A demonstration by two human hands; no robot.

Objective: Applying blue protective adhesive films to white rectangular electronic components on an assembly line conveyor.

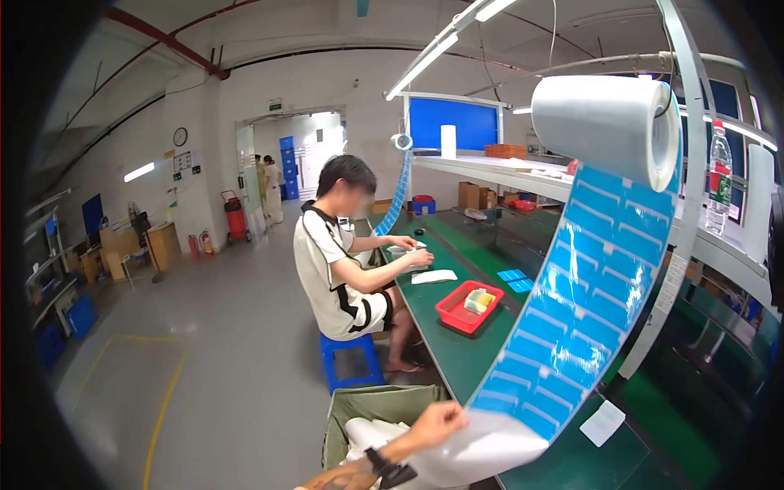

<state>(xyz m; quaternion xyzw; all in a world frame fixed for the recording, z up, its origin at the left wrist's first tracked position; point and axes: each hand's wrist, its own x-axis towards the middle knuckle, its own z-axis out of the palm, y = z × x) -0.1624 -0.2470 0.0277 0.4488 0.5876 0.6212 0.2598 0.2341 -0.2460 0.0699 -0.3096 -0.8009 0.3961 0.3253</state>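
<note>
A long strip of blue film pieces (pixel 581 302) hangs from a large white roll (pixel 592 122) on the shelf frame at the right. At its lower end the strip turns over into plain white backing (pixel 490 445). My left hand (pixel 434 425), with a dark band on the wrist, is closed in a pinch on the left edge of this backing, just beside the blue part. My right hand is out of sight. Under the left forearm stands a green fabric bin (pixel 388 396) holding crumpled white sheets (pixel 371 433).
On the green table (pixel 425 306) stands a red tray (pixel 469 309) with a yellowish item. Small blue pieces (pixel 514 280) and a white slip (pixel 603 423) lie nearby. A co-worker (pixel 339 253) sits on a blue stool (pixel 351 359), handling something small. A bottle (pixel 719 180) stands on the shelf.
</note>
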